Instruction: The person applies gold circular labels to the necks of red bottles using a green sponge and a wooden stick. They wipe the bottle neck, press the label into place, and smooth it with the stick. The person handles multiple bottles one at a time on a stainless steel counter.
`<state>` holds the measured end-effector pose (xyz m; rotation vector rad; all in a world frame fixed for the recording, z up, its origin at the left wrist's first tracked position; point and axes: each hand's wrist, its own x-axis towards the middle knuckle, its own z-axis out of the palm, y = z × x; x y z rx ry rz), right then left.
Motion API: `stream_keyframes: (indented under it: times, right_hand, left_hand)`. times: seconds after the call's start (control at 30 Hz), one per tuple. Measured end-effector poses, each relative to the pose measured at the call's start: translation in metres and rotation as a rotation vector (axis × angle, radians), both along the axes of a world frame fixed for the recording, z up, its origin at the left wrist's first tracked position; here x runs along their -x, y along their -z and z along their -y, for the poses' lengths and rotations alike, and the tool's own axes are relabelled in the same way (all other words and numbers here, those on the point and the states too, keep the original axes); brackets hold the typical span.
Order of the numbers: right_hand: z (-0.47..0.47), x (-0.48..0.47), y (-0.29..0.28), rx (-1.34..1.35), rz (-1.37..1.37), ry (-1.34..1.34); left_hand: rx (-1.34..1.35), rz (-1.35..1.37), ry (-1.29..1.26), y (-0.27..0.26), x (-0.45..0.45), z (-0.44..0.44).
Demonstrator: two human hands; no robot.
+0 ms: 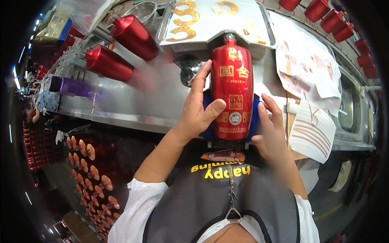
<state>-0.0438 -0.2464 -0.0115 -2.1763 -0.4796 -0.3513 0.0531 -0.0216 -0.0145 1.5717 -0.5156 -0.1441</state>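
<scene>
A glossy red glass bottle [232, 88] with gold lettering, a gold square emblem and a round green-and-white seal lies before me, its neck pointing away. It rests over a blue pad [256, 117], with the neck in a dark notched holder [212, 42]. My left hand [197, 103] steadies the bottle's left side, its thumb over the front surface and its index finger stretched along the edge. Close to the lower right side is my right hand [272, 130], fingers spread and holding nothing; whether a fingertip touches the bottle I cannot tell.
Beyond the bottle, a tray [206, 29] carries gold curved decals. Two plain red bottles [135, 36] [109, 63] lie at left near a purple bottle [70, 86]. At right are decal sheets [307, 60], a striped sheet [313, 130] and a sink [349, 106].
</scene>
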Motion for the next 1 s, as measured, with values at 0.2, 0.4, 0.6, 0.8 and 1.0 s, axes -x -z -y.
stream_keyframes:
  times: [0.2,0.4,0.6,0.8,1.0]
  right_hand:
    - [-0.004,0.015,0.012,0.112,-0.016,-0.014]
    - [-0.005,0.015,0.014,0.116,-0.028,0.003]
    - [-0.004,0.016,0.014,0.154,-0.017,0.007]
    - [-0.003,0.015,0.009,0.163,-0.027,-0.018]
    - [0.009,-0.029,-0.052,0.077,0.069,0.012]
  left_hand:
    - [-0.117,-0.003,0.045,0.005,0.007,-0.005]
    - [-0.076,-0.015,0.072,0.006,0.006,-0.006]
    - [-0.128,0.049,0.124,0.011,0.006,-0.012]
    - [-0.121,0.01,0.152,0.009,0.005,-0.014]
    - [-0.201,0.108,0.156,0.005,0.003,-0.017]
